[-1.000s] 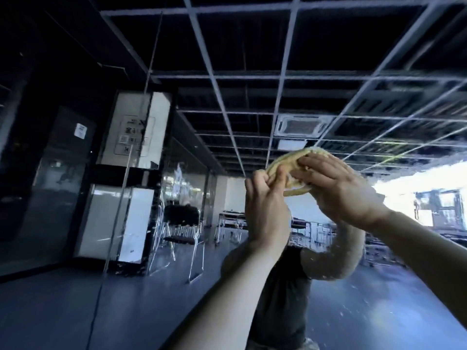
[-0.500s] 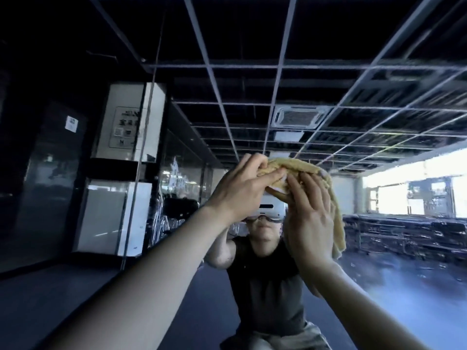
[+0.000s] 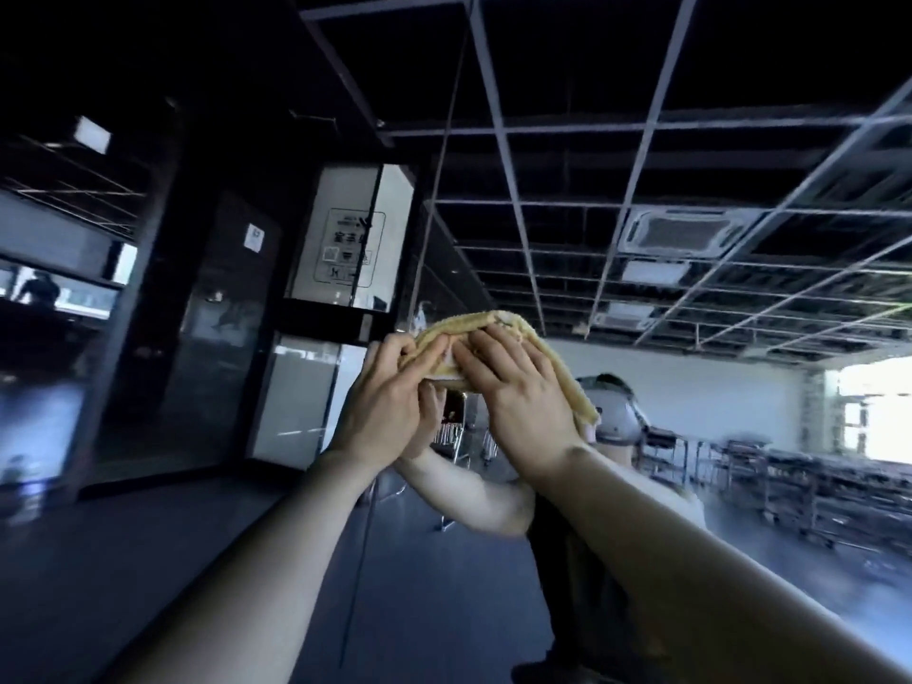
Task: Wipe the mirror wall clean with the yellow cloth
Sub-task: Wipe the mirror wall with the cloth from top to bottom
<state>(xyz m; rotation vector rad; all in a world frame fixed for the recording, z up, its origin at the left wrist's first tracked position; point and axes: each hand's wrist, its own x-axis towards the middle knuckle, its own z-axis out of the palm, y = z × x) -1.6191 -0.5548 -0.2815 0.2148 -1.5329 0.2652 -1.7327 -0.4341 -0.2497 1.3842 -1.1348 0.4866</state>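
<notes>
The mirror wall fills the view and reflects a dark room and the person wiping. High on the glass, just right of a vertical seam, the folded yellow cloth lies flat against the mirror. My left hand presses the cloth's left end with its fingers laid over it. My right hand is spread flat on the middle of the cloth. The cloth's right edge hangs down past my right hand. The reflected arms show just behind my hands.
The mirror reflects a grid ceiling with an air-conditioning unit, a white sign panel, chairs, rows of tables and a bright window at the right. A dark glass partition stands at the left.
Both hands have slid the cloth leftward along the mirror, closer to the vertical seam. My view has swung left, and my right hand now lies flatter on the cloth.
</notes>
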